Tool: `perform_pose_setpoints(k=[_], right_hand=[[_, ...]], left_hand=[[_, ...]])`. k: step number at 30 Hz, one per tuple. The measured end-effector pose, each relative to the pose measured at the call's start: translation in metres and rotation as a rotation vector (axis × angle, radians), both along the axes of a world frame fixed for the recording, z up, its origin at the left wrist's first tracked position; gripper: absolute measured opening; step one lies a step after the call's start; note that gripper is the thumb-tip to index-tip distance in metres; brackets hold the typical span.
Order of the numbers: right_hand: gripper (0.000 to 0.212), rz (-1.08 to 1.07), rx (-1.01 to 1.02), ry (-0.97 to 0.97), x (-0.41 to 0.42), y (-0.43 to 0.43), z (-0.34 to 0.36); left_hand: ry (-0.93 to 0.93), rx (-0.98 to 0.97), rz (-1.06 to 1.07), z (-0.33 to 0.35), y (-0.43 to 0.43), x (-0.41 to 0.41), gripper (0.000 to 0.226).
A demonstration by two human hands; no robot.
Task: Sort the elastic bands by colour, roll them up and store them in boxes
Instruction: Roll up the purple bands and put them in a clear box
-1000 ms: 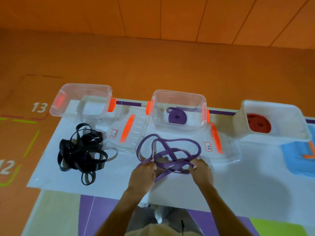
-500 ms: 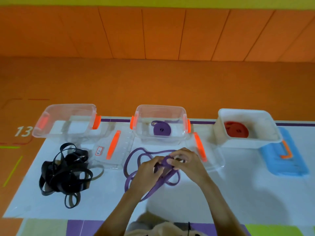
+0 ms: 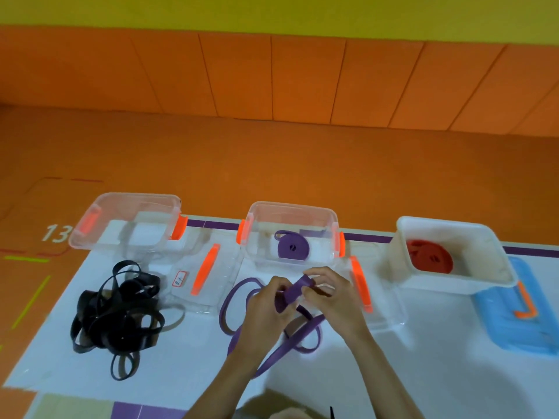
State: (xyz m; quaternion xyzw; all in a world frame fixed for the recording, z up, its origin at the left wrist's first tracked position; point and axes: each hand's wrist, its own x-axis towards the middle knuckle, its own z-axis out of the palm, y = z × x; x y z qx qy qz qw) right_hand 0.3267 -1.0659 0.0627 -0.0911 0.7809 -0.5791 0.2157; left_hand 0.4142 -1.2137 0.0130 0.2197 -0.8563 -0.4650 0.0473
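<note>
Both hands have drawn together over the worktop: left hand and right hand each pinch the purple band at its folded end, a closed grip on it. Its loose loops trail below and left of the grip. The clear box holding a rolled purple band sits just beyond, and the black bands lie well left.

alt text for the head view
Left hand and right hand pinch a purple band. Behind: an empty clear box, a middle box holding a purple roll, a white box holding a red roll; black bands lie left.
</note>
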Motion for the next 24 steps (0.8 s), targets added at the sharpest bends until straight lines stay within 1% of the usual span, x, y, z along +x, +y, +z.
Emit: perform_pose_setpoints(k=[2,3,6,8,10,13,15,16,17,19,22,24], right_hand=[[0.029,0.003,-0.018,-0.031,-0.002,-0.001,0.002],[0.027,0.003,-0.024,-0.050,-0.003,-0.002,0.003],[0.018,-0.039,-0.012,-0.058,-0.003,-0.005,0.005],[0.016,-0.074,0.004,-0.060,-0.004,-0.006,0.005],[0.017,-0.093,-0.033,-0.118,-0.003,-0.008,0.007],[0.023,-0.144,-0.171,-0.247,-0.001,-0.010,0.013],[0.022,-0.203,-0.203,-0.288,-0.001,-0.012,0.017],[0.021,-0.224,-0.197,-0.309,-0.001,-0.012,0.018],[0.022,-0.236,-0.208,-0.344,-0.001,-0.012,0.020],[0.024,-0.246,-0.330,-0.476,0.001,-0.010,0.021],[0.020,-0.254,-0.518,-0.704,0.005,-0.006,0.020],[0.017,-0.227,-0.512,-0.759,0.005,-0.003,0.019]], left_hand=[[0.018,-0.073,0.008,-0.001,0.002,0.000,0.023],[0.022,-0.096,0.017,-0.001,0.002,-0.001,0.021],[0.051,-0.151,0.001,-0.001,0.002,-0.002,0.032],[0.071,-0.175,-0.066,0.000,0.000,-0.004,0.042],[0.069,-0.189,-0.133,0.003,-0.002,-0.006,0.043],[0.069,-0.122,-0.130,0.010,-0.003,-0.008,0.038],[0.064,-0.034,-0.072,0.016,-0.001,-0.005,0.041],[0.079,0.033,-0.028,0.019,0.000,-0.004,0.038],[0.104,0.095,0.018,0.022,0.002,-0.003,0.035],[0.167,0.177,0.084,0.026,0.004,-0.004,0.032],[0.270,0.215,0.125,0.032,0.005,-0.005,0.026],[0.307,0.233,0.141,0.034,0.007,-0.006,0.026]])
